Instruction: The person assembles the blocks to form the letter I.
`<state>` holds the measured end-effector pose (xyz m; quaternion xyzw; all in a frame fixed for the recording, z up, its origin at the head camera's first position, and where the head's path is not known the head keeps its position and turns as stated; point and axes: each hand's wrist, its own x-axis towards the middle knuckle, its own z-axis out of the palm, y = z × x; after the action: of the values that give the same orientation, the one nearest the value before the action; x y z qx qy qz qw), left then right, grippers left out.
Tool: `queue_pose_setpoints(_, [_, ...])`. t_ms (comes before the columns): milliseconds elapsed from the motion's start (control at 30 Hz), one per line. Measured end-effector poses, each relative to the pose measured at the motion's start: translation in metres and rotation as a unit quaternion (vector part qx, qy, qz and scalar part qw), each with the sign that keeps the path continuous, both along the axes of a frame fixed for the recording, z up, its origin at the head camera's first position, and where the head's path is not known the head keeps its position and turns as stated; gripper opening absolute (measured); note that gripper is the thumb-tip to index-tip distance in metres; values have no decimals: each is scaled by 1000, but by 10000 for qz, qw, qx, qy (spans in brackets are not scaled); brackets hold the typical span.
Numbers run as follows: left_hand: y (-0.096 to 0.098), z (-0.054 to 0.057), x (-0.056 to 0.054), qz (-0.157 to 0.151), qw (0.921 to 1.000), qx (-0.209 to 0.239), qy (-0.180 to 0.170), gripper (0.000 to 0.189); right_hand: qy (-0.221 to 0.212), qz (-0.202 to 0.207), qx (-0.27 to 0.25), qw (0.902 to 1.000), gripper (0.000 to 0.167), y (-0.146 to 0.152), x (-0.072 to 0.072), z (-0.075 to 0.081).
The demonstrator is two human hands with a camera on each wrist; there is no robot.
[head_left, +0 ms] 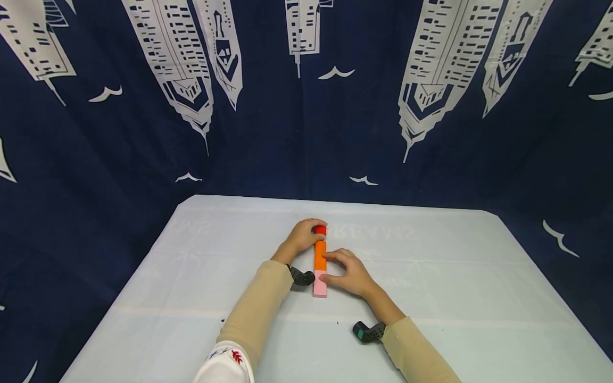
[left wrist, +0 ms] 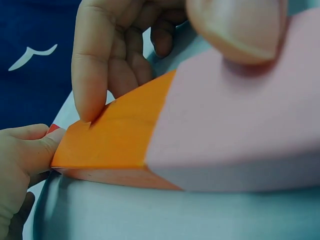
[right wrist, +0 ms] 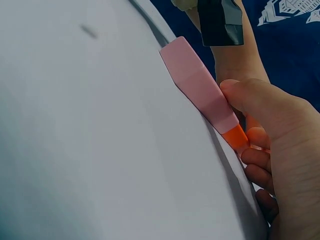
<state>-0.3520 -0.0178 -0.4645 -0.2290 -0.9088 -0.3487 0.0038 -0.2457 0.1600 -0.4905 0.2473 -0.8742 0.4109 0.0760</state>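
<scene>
A straight row lies on the white table: a red block (head_left: 321, 230) at the far end, an orange block (head_left: 320, 255) in the middle and a pink block (head_left: 320, 287) nearest. At the far end my left hand (head_left: 303, 234) pinches the red block between thumb and fingers, hiding much of it. From the right side my right hand (head_left: 353, 272) touches the row, its index fingertip at the orange block and its thumb at the pink one. In the left wrist view the orange block (left wrist: 117, 130) meets the pink block (left wrist: 225, 115) end to end.
The white table (head_left: 431, 298) runs out on both sides of the row. Behind it hangs a dark blue cloth (head_left: 306, 133) with printed white buildings and birds. Black wrist cameras (head_left: 303, 276) sit on both wrists, the left one close beside the row.
</scene>
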Motion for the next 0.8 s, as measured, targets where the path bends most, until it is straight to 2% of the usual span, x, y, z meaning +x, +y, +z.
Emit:
queue_pose_setpoints(167, [-1,1,-3,-107,9998,26,-188,32,13,23,-26,10000,53,0,0,-1])
queue_pose_setpoints(200, [-2,-6,-9,-186,9998,67,-81,32,18,32,-41,10000,53,1,-1,-1])
queue_pose_setpoints(267, [-2,-5,-10,-202,9997,21,-101,32,21,41,-58,10000,52,1,-1,-2])
queue_pose_setpoints(400, [-2,-2,-8,-203,9997,-27,-123,32,25,28,-60,10000,52,1,-2,-2])
queue_pose_setpoints(433, [-1,5,-2,-136,9996,-84,-246,32,25,24,-49,10000,53,1,-2,-2])
queue_pose_setpoints(667, [0,3,-2,-100,9995,-259,-151,33,-2,63,-69,10000,54,1,-1,-2])
queue_pose_setpoints(800, [-1,3,-2,-120,9994,-267,-172,32,119,105,-65,9999,53,1,-2,-2])
